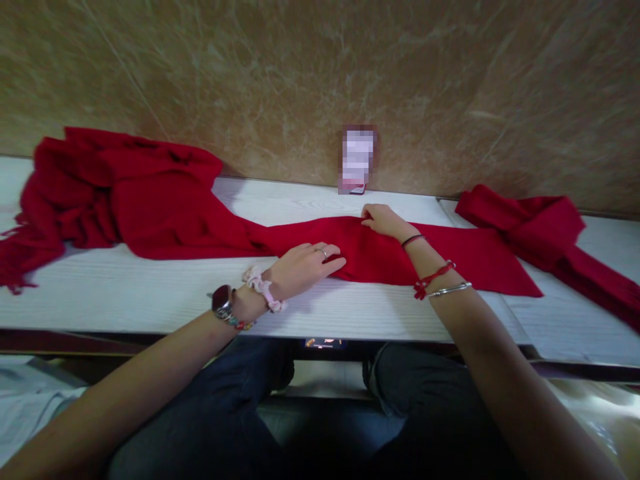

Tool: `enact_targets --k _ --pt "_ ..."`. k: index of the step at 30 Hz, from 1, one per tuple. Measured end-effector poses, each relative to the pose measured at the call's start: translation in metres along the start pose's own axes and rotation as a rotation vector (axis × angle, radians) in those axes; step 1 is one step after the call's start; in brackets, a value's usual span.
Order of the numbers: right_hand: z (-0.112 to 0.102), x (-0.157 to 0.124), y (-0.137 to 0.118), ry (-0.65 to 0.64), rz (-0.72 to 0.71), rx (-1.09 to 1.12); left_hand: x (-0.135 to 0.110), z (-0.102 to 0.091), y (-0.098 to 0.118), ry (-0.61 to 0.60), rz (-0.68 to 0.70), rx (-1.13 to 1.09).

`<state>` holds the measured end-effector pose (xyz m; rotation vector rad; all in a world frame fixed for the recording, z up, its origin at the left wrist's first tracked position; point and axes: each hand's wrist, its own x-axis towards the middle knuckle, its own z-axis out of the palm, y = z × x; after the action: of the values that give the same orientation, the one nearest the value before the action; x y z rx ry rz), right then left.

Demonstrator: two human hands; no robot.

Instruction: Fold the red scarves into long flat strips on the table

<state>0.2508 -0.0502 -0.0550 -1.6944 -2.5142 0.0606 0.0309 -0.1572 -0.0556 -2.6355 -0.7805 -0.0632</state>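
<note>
A long red scarf (390, 257) runs across the white table, its middle lying fairly flat. Its left part is heaped in loose folds, with a fringe at the far left. My left hand (300, 270) rests palm down on the scarf's near edge, its fingers stretched out and apart. At the far edge, my right hand (386, 221) has its fingers curled in and pressed onto the cloth. More red cloth (537, 230) lies folded at the right; I cannot tell whether it joins the flat part.
A phone (359, 157) with a blurred screen leans against the brown marbled wall (280, 80) behind the white table (175, 293). My legs (220, 407) are below the table's front edge. Something pale and shiny (600, 413) sits at the lower right.
</note>
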Motion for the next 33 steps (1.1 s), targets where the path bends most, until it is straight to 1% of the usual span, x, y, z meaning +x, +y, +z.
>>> enact_targets --k 3,5,9,12,15,17,19,21,22,25,27,30,33 --pt "-0.003 -0.001 0.003 0.022 -0.018 0.046 0.002 0.001 0.002 -0.044 0.030 0.005" --pt "-0.004 -0.002 0.007 0.037 -0.024 0.038 0.002 0.001 0.001 -0.087 0.017 -0.009" --pt "0.005 0.000 0.011 0.078 -0.013 -0.004 0.000 -0.001 -0.002 -0.123 0.013 -0.054" --pt "0.012 0.002 0.009 0.086 0.019 0.004 0.001 -0.001 0.000 -0.079 0.051 -0.066" --pt "0.008 -0.002 0.002 0.078 0.015 0.029 0.004 0.002 0.005 -0.016 0.054 -0.079" --pt "-0.002 -0.014 -0.006 0.112 -0.048 0.044 0.005 0.006 0.008 -0.001 0.028 -0.107" --pt "-0.013 -0.034 -0.016 0.149 -0.168 0.062 0.005 0.011 0.008 0.024 -0.022 -0.173" --pt "-0.020 -0.060 -0.027 0.108 -0.311 0.081 0.006 0.016 0.007 0.076 -0.088 -0.274" --pt "-0.022 -0.074 -0.033 0.077 -0.358 0.083 0.007 0.018 0.006 0.107 -0.120 -0.326" --pt "-0.018 -0.107 -0.045 0.032 -0.374 0.078 0.011 0.020 0.004 0.191 -0.187 -0.444" --pt "-0.010 -0.119 -0.049 0.063 -0.352 0.045 0.013 0.020 0.004 0.222 -0.212 -0.479" --pt "0.003 -0.124 -0.050 0.135 -0.327 -0.072 0.015 0.019 0.004 0.244 -0.225 -0.497" --pt "0.010 -0.124 -0.047 0.185 -0.359 -0.168 0.013 0.019 0.004 0.252 -0.203 -0.481"
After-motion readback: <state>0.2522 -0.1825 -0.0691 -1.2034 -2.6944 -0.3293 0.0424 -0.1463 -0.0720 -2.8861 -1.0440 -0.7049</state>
